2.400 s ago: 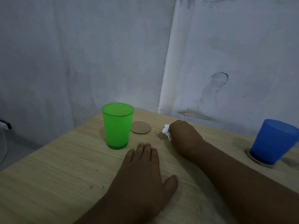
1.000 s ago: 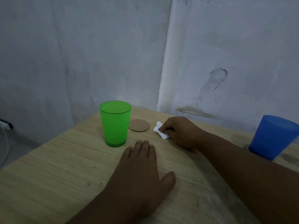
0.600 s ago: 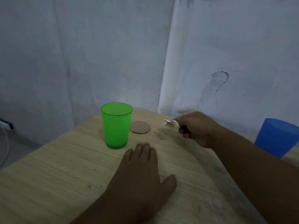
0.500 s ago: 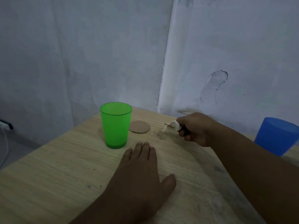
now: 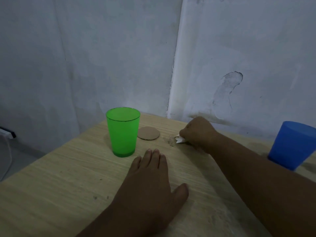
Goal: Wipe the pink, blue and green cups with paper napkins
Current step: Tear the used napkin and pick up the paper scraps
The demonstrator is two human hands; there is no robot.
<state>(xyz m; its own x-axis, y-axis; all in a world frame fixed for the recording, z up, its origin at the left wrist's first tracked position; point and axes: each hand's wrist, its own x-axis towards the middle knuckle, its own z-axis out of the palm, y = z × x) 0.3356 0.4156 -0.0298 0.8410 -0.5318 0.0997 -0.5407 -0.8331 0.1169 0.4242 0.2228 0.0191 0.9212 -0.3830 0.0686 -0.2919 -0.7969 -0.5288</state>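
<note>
The right hand (image 5: 196,132) pinches a small crumpled white paper napkin (image 5: 179,139) against the pale wooden bench (image 5: 68,177); the left hand (image 5: 148,182) lies flat and empty. The translucent green plastic cup (image 5: 122,132) stands upright just beside them, light and likely tippy, best gripped around its wall; the soft napkin probably tears easily.

The green cup (image 5: 122,132) was translucent plastic and stood upright, mouth up, on the wooden table (image 5: 59,177) toward its far left corner, just beside a round cardboard coaster (image 5: 148,133). The blue cup (image 5: 294,146) was opaque and stood with its wider end up at the table's right side, well apart from the green one and partly cut off by the picture's edge. The paper napkin (image 5: 179,140) was a small crumpled white wad pinched in the right hand (image 5: 198,132), low against the tabletop between the two cups.
</note>
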